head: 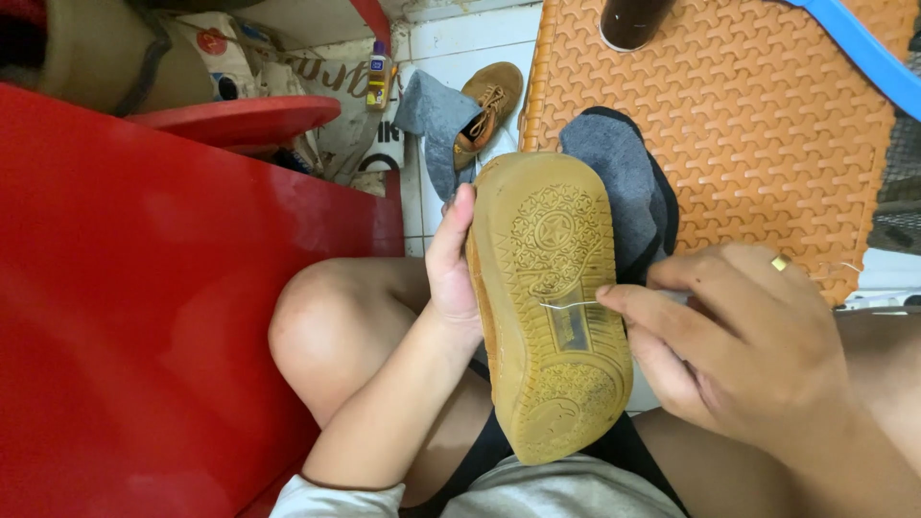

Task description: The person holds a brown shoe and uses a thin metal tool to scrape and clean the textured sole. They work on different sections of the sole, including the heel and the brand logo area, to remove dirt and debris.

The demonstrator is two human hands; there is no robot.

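Observation:
A tan shoe is held sole up over my lap, its patterned gum sole facing the camera. My left hand grips the shoe's left side, thumb up along the edge. My right hand is at the shoe's right edge, fingers pinched on a thin needle or wire that lies across the sole. A ring is on one right finger. A grey cloth lies behind the shoe.
A red plastic surface fills the left. An orange woven stool stands ahead, a dark bottle base on it. A second tan shoe with grey cloth lies on the white tiled floor beside a small glue bottle.

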